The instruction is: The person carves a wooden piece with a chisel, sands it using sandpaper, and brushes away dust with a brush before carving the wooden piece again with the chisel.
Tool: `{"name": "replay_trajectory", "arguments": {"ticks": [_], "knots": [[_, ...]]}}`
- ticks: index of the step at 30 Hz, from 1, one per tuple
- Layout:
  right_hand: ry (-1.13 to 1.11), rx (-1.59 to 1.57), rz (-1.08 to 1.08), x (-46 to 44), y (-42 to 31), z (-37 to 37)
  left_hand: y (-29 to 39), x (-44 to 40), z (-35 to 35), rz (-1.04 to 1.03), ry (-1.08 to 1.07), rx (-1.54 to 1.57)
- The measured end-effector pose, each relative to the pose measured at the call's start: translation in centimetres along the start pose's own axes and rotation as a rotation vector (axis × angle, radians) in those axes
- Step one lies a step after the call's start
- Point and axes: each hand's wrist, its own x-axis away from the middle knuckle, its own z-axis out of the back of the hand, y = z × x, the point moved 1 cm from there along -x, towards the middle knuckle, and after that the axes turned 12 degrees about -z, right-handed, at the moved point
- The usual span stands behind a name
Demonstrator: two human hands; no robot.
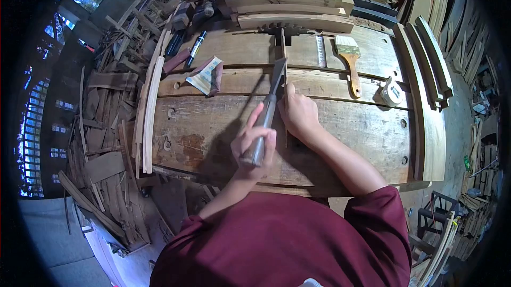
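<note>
My left hand (249,144) is wrapped round the handle of a chisel (277,78), its index finger partly stretched along the side. The chisel slants up and away, its flat metal blade lying against a thin wooden strip (283,47). Close to the blade, my right hand (301,114) grips that strip from the right, fingers curled and thumb pointing forward. The strip stands narrow side up and points away from me across the wooden workbench (346,138). My right fingers hide part of it.
Left on the bench lie crumpled sandpaper (205,76) and a marker pen (197,46). A paintbrush (350,66), a small ruler (320,51) and a tape measure (393,92) lie right. Wooden boards (293,7) are stacked behind; scrap wood (112,95) fills the left floor.
</note>
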Motion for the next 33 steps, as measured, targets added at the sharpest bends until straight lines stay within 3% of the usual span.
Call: {"name": "replay_trajectory", "arguments": {"ticks": [2,9,17,22,27,33], "knots": [[-0.003,-0.007,-0.002,0.1,-0.1,-0.1,-0.2,-1.2,-0.3,0.028,0.096,0.033],[0.017,0.016,0.031,0.0,-0.3,0.0,-0.6,-2.8,0.5,0.043,0.125,0.078],[0.024,0.016,0.032,-0.1,-0.2,0.0,0.2,-3.7,1.2,0.039,-0.038,0.104],[0.008,0.037,0.033,-0.3,-0.5,-0.2,-2.6,-4.7,-0.4,0.105,-0.004,0.097],[0.004,-0.003,0.041,-0.6,0.1,-0.4,0.4,-4.9,2.0,0.154,-0.068,0.100],[-0.001,-0.010,0.084,-0.6,0.0,-0.3,-2.1,-3.7,1.5,0.329,0.177,0.296]]}}
